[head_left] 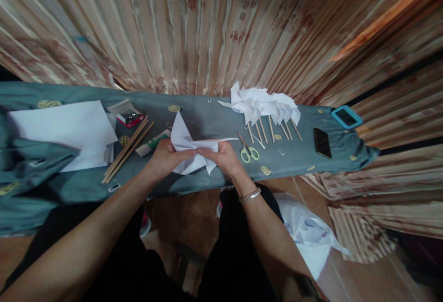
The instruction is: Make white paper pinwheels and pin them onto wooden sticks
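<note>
While the left hand (163, 158) and the right hand (225, 155) pinch it from its two sides, the folded white paper (180, 135) is directly between them, over the bench (197, 112). Both hands are closed on it, and the two thumbs press almost together near its middle, so neither hand is clearly nearer. One sharp corner points away toward the curtain (194, 39), and another points to the right, along the far side of the right hand. Because of these corners, one single long axis is difficult to tell. To the left of the left hand lie the wooden sticks (128, 150), slanting with their far ends to the right; this hand is nearer to them. The scissors (245, 147) lie just beside the right hand, on its right.
</note>
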Motion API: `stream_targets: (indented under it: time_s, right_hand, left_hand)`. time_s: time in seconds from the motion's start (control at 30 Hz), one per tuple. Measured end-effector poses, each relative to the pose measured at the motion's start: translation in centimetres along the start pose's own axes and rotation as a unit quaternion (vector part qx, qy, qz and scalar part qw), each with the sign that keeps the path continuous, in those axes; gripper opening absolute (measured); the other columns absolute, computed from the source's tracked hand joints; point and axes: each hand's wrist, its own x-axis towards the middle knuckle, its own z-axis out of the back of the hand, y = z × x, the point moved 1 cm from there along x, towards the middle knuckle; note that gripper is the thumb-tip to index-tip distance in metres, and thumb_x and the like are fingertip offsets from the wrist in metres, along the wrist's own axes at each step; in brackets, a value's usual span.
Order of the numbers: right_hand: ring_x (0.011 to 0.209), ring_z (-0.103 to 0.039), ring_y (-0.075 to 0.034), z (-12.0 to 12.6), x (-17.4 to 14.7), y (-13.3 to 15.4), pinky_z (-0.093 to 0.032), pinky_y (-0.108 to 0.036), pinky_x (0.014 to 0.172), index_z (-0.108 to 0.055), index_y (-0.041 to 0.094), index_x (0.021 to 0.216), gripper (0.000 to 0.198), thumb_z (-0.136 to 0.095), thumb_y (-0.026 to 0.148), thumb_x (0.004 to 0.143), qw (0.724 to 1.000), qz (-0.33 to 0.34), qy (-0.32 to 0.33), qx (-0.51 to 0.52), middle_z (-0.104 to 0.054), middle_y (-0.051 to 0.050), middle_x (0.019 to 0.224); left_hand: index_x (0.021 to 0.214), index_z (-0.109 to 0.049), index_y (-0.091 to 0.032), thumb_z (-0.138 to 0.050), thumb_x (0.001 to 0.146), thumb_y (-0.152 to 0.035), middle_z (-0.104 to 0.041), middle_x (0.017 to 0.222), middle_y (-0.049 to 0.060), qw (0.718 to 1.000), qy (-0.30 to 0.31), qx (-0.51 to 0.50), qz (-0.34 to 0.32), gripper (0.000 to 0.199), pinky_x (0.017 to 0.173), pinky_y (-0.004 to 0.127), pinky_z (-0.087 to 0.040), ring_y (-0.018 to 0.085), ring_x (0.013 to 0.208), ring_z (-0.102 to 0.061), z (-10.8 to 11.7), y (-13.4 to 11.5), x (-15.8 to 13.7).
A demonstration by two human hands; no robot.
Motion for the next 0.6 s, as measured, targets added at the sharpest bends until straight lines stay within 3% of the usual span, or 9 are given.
stream_targets:
  time_s: [0.23,0.47,0.6]
  right_hand:
    - [0.061,-0.061,-0.014,-0.17,-0.28,0.37,-0.049,-0.027,0.061,-0.074,0.018,0.080,0.043,-0.086,0.049,0.051,1.000,-0.008,-0.001,-0.012,-0.072,0.000,0.071]
    - [0.077,-0.068,-0.020,-0.32,-0.42,0.29,-0.055,-0.034,0.075,-0.075,0.020,0.085,0.041,-0.084,0.048,0.056,1.000,-0.006,-0.005,-0.012,-0.076,-0.002,0.083]
    - [0.078,-0.069,-0.020,-0.45,-0.40,0.43,-0.056,-0.035,0.079,-0.076,0.020,0.083,0.044,-0.086,0.049,0.051,1.000,-0.003,-0.015,-0.006,-0.077,-0.001,0.084]
  left_hand:
    - [0.077,-0.071,-0.011,-0.082,0.047,-0.027,-0.073,0.070,0.003,1.000,0.009,0.000,0.003,0.035,0.064,0.026,-0.050,0.016,0.064,-0.063,0.03,-0.03,-0.15]
    - [0.077,-0.071,-0.014,-0.081,0.052,-0.037,-0.074,0.074,0.005,1.000,0.002,0.030,-0.007,0.036,0.061,0.028,-0.051,0.021,0.067,-0.066,0.36,0.27,0.21]
    - [0.082,-0.071,-0.013,-0.080,0.054,-0.038,-0.074,0.076,0.007,0.999,0.009,0.029,-0.014,0.039,0.065,0.030,-0.052,0.024,0.073,-0.068,0.38,0.04,0.12]
